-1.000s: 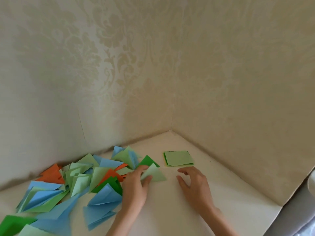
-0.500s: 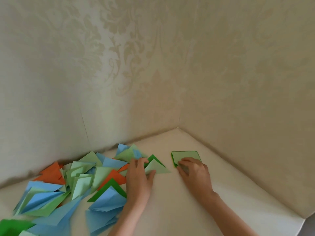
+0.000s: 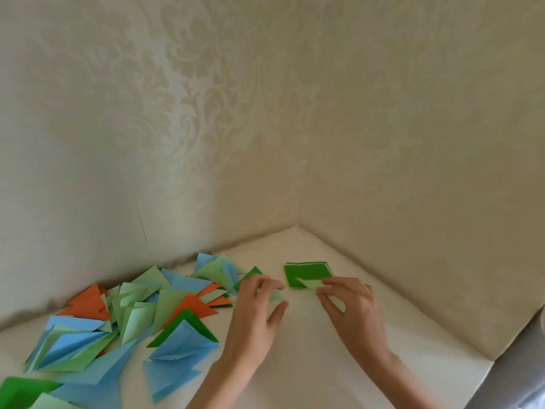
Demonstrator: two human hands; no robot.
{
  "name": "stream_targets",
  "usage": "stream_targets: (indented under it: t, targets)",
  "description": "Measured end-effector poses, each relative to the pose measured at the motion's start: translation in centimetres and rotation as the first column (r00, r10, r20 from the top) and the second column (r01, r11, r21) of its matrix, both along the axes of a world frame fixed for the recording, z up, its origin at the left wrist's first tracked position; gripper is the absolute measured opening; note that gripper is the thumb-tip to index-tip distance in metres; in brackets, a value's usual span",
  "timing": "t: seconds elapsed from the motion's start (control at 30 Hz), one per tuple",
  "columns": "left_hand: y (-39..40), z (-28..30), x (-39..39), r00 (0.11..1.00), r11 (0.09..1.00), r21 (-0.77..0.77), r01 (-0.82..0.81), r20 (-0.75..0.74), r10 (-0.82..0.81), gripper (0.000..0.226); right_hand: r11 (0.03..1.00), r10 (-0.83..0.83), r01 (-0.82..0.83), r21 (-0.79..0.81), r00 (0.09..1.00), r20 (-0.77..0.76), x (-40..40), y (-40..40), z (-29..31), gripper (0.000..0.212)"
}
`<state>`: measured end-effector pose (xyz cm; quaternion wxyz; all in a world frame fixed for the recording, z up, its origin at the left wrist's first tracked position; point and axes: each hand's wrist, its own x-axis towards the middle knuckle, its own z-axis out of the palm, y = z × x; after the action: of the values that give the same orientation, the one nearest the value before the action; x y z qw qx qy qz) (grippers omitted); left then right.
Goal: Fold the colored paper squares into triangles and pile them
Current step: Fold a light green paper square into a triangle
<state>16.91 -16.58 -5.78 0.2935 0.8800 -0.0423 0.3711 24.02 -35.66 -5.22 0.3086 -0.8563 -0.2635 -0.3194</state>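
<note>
Two bare hands and arms

The left hand (image 3: 256,312) and right hand (image 3: 352,308) wear no rings, watches or sleeves; both arms come up from the bottom of the frame.

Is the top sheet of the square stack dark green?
Yes, the square stack shows a dark green sheet on top, while the right hand pulls a light green sheet away.

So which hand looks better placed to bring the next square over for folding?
The right hand, probably: it already pinches a light green sheet at the stack of squares.
</note>
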Motion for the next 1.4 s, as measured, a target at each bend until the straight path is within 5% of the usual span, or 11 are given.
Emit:
stream_targets:
  t: [0.2, 0.37, 0.7, 0.83, 1.2, 1.4]
  targets:
    - [-1.6, -1.3, -1.9, 0.961, 0.972, 0.013, 0.233, -0.156, -0.228, 0.034, 0.995, 0.093, -0.096, -0.027, 0.992, -0.086, -3.8, -1.3, -2.1, 0.004]
    - [-1.7, -2.7, -2.6, 0.906, 0.954, -0.036, 0.297, -0.306, -0.293, 0.027, 0.987, 0.100, -0.125, -0.098, 0.969, -0.225, -4.9, -1.7, -3.9, 0.020]
    - [-2.8, -3.1, -1.5, 0.936, 0.980, -0.055, 0.192, -0.291, -0.199, 0.018, 0.989, 0.131, -0.144, 0.009, 0.869, -0.477, -4.7, -1.4, -2.9, 0.005]
    - [-3.5, -3.1, -1.1, 0.940, 0.992, -0.034, 0.126, -0.315, -0.130, 0.015, 0.991, 0.128, -0.123, 0.044, 0.856, -0.500, -4.9, -1.3, -2.8, 0.025]
    - [-3.1, -3.2, -1.0, 0.921, 0.984, -0.113, 0.141, -0.350, -0.172, 0.016, 0.990, 0.108, -0.140, 0.001, 0.759, -0.642, -3.8, -1.3, -2.5, 0.033]
    - [-2.6, -3.2, -1.4, 0.908, 0.981, -0.115, 0.156, -0.374, -0.188, 0.029, 0.987, 0.142, -0.160, 0.036, 0.727, -0.672, -4.2, -2.1, -1.3, 0.008]
